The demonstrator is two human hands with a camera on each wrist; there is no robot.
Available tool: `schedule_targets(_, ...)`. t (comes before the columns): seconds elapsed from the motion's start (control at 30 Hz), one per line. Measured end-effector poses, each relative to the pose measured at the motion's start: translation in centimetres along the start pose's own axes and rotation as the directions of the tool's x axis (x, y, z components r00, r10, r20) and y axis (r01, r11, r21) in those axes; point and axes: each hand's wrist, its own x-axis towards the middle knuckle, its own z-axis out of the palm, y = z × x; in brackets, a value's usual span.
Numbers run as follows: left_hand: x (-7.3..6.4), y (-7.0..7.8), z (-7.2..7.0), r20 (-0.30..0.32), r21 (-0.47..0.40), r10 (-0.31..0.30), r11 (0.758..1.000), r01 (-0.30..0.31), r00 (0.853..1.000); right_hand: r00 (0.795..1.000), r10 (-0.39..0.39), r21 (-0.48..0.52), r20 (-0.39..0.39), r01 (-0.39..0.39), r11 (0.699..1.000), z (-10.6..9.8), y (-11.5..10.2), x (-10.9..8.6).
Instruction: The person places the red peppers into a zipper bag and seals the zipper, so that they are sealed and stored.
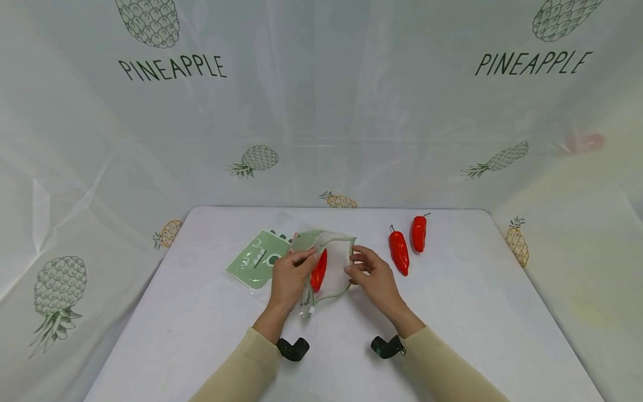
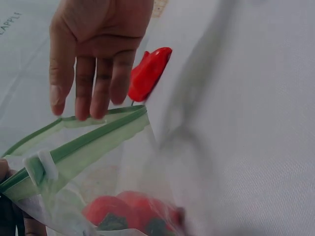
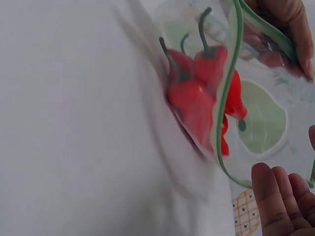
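A clear zip bag [image 1: 335,273] with green edging stands with its mouth spread. My left hand [image 1: 291,276] grips its left rim between thumb and fingers. Inside lie several red peppers [image 3: 192,98] with green stems, seen through the plastic in both wrist views. My right hand [image 1: 374,276] is at the opposite rim, its fingertips touching the edging. In the left wrist view the fingers of the right hand [image 2: 101,54] look fairly straight, with the thumb apart. One long red pepper [image 1: 399,251] and a shorter pepper [image 1: 419,233] lie on the table right of my right hand.
A flat green bag with a printed face [image 1: 256,262] lies on the white table [image 1: 191,312], left of my left hand. Behind the table hangs a pale sheet [image 1: 351,111] printed with pineapples. A dark wrist device [image 1: 387,347] sits at each sleeve.
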Motion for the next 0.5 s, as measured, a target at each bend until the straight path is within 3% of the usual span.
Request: schedule_targets(0.5, 0.2, -0.3, -0.3, 0.012, -0.009, -0.008, 1.000, 0.008, 1.000, 0.992, -0.042, -0.258, -0.116, 0.011, 0.966, -6.8, 0.1, 2.1)
